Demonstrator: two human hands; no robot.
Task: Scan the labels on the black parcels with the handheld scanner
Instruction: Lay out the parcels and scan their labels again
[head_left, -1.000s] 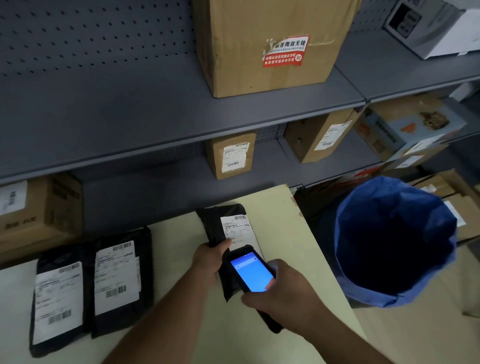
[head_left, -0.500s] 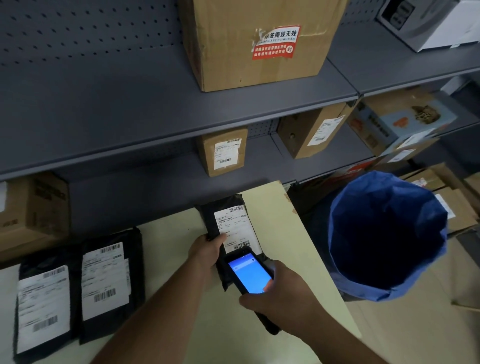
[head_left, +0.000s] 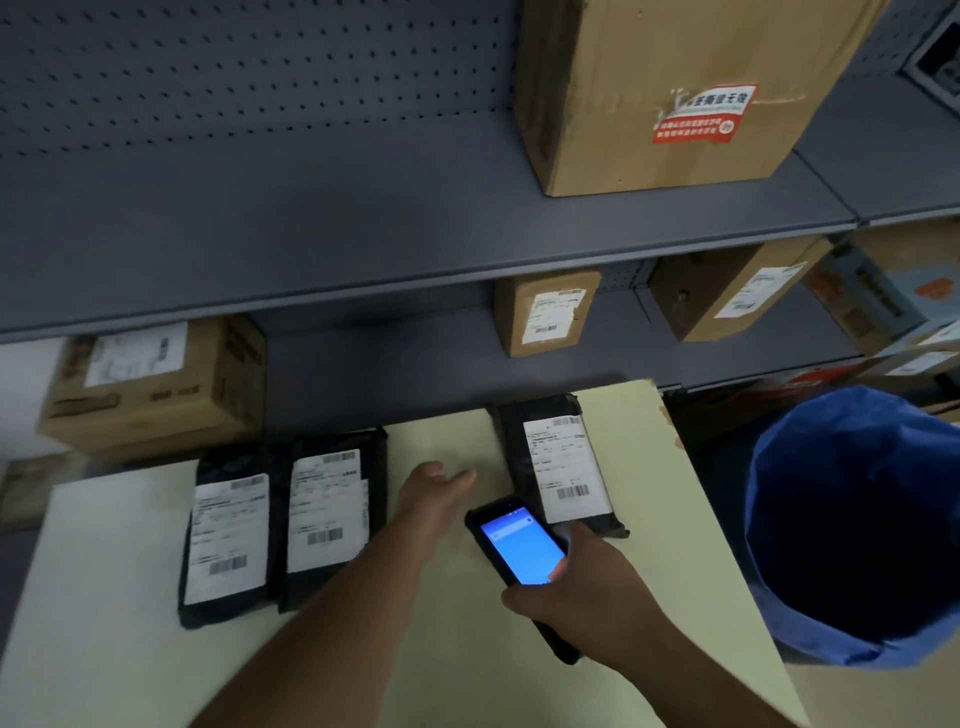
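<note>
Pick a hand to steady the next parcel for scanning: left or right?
Left. The left hand is open and empty on the table, nearest the two black parcels on the left. The right hand is full with the scanner.

grey metal shelving (head_left: 363, 249) with a pegboard back (head_left: 234, 78) fills twelve o'clock; a pale table (head_left: 675, 493) stands below, a blue-lined bin (head_left: 779, 597) at three o'clock.
</note>
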